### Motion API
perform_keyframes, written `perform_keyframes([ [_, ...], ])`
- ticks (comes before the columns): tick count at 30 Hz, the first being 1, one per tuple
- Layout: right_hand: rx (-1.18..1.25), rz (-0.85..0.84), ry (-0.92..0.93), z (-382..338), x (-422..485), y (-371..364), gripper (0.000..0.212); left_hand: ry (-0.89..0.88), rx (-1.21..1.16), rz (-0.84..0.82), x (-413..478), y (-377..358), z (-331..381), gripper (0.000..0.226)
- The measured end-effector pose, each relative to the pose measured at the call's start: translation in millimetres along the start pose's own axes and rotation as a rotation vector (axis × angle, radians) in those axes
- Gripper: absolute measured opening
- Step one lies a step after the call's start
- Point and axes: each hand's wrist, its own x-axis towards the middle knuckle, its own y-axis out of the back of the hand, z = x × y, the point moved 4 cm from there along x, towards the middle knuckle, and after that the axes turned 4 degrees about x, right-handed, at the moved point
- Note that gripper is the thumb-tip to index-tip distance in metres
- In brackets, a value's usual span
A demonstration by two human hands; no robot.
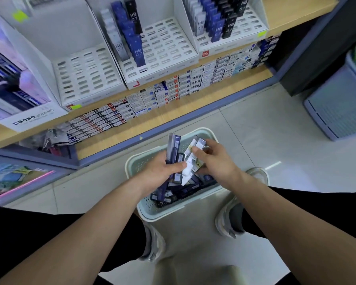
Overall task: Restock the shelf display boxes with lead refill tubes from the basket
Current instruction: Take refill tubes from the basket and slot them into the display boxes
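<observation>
left hand (pixel 162 170) grips slim dark-blue lead tubes (pixel 174 146) | right hand (pixel 215 159) pinches white tubes (pixel 188 169) | both over mint perforated plastic basket (pixel 164 212)

Mint-green perforated basket (pixel 152 210), dark blue and white tubes (pixel 174 149), perhaps grey shoes (pixel 227 221)

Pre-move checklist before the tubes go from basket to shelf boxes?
1. Grip of left hand on dark blue tubes: ok.
2. Grip of right hand on white tubes: ok.
3. Free slots in middle display box: ok, many open.
4. Stock in left display box: not ok, slots bare.
5. More tubes in basket: ok.
6. Held tubes' lead grade matches a box: cannot tell, labels blurred.
</observation>
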Motion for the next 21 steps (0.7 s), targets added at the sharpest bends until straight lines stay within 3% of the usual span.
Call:
perform_keyframes([
  [5,-0.062,-0.035,0.022,3.0,8.3,5.2,0.017,0.002,0.044,-0.084,11.4,-8.6,-4.8,0.033],
  [14,-0.123,0.030,0.009,11.7,20.5,14.9,0.010,0.004,0.076,0.001,28.3,-21.7,-12.5,0.033],
  [19,-0.164,0.119,-0.055,18.1,24.6,19.3,0.041,0.017,0.082,-0.031,33.2,-23.6,-15.8,0.038],
  [21,-0.189,0.120,-0.027,17.6,25.5,18.6,0.026,0.030,0.081,-0.034,35.9,-21.4,-17.6,0.036],
])
